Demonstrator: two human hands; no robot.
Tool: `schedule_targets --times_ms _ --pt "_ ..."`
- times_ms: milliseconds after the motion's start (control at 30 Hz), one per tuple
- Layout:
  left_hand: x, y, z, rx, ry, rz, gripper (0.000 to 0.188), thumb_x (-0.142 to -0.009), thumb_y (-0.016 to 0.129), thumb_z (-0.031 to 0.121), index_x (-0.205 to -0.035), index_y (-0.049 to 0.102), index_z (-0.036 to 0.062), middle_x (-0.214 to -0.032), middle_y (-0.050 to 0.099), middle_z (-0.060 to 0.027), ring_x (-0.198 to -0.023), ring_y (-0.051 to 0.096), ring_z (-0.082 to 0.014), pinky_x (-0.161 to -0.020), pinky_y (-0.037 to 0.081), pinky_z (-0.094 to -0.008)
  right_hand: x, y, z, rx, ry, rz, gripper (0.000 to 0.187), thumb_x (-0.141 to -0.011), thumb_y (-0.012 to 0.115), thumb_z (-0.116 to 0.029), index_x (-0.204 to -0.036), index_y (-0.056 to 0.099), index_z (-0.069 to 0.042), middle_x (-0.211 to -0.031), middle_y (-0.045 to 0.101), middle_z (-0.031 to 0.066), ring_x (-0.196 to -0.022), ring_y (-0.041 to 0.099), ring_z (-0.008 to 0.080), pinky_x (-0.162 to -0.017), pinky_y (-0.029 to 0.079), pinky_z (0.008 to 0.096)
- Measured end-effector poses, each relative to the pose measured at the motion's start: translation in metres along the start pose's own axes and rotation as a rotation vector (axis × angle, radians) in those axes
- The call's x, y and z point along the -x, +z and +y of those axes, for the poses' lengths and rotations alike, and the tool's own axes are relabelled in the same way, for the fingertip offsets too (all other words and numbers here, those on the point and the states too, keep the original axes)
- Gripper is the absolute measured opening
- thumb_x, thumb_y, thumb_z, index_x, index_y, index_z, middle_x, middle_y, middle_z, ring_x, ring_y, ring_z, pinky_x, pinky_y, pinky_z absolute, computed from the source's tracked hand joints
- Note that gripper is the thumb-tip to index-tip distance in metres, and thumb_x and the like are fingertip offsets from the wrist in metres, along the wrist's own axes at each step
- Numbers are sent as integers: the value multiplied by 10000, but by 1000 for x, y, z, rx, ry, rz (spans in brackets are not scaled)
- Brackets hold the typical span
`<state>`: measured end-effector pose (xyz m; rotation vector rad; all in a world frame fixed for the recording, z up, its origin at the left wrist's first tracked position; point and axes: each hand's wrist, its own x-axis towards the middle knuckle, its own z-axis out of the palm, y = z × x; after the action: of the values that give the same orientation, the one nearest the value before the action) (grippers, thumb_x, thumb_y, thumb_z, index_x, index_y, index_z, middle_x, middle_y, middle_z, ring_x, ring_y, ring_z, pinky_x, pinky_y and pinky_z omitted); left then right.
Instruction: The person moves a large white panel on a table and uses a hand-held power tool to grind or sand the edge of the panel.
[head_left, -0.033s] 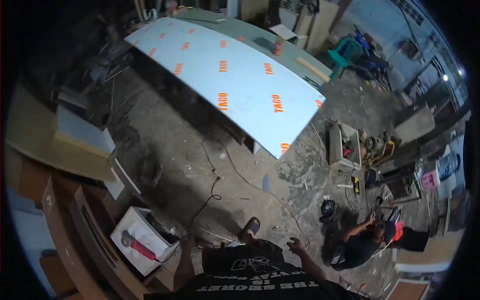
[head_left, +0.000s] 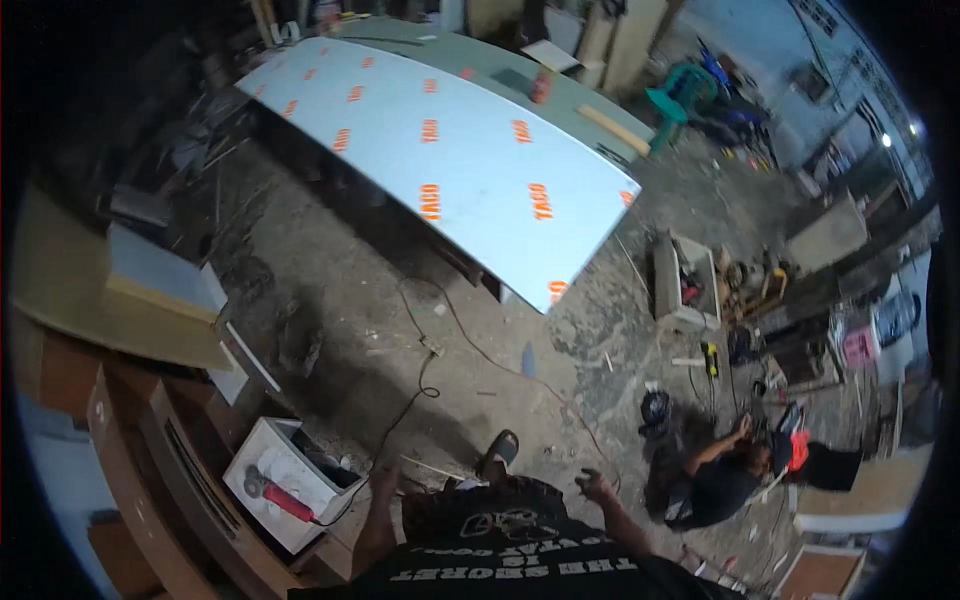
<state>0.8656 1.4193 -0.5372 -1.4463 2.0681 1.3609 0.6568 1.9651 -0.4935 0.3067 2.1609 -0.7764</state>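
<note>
My left hand hangs low beside my body, dim and small, its fingers loosely apart with nothing visible in them. It is nearest to a black cord and a white open box. On that box lies a red angle grinder, a little to the left of the hand and not touched by it. My right hand is held out on the other side, fingers apart and slightly bent, holding nothing. Ahead, well beyond both hands, a long white board with orange print lies across a green table.
Cords run across the concrete floor ahead of my sandalled foot. Brown cabinet frames stand at the left. A co-worker sits low at the right, near a drawer-like box of tools and a green chair.
The view has shifted slightly, so the board sits a little farther left. My right hand has turned somewhat, and the left appears slightly closer to my body. Nothing was picked up.
</note>
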Motion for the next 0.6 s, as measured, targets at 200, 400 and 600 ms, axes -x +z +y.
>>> schedule_targets --times_ms 200,400,600 --pt "11 91 185 38 451 -70 526 -910 716 282 -1338 583 6 -1285 609 -251 -1222 587 -409 -1032 472 -473 -65 -57 17 -89 -31 83 603 -902 728 -316 -1406 569 -25 -962 751 197 -797 736 235 -666 573 371" --pt "61 61 397 17 897 -8 456 -891 740 212 -1276 614 4 -1267 605 -235 -1184 593 -410 -1017 472 -476 -95 -83 -20 -2 -47 74 611 -895 716 -342 -1397 578 -22 -977 750 212 -804 744 249 -677 583 379" --pt "17 86 538 -136 1264 -9 468 -855 772 193 -1266 629 23 -1318 593 -211 -1221 559 -405 -1035 444 -492 -143 -110 -86 -29 -29 152 603 -906 676 -390 -1406 579 -68 -1186 700 275 -1144 665 408 -967 522 458"
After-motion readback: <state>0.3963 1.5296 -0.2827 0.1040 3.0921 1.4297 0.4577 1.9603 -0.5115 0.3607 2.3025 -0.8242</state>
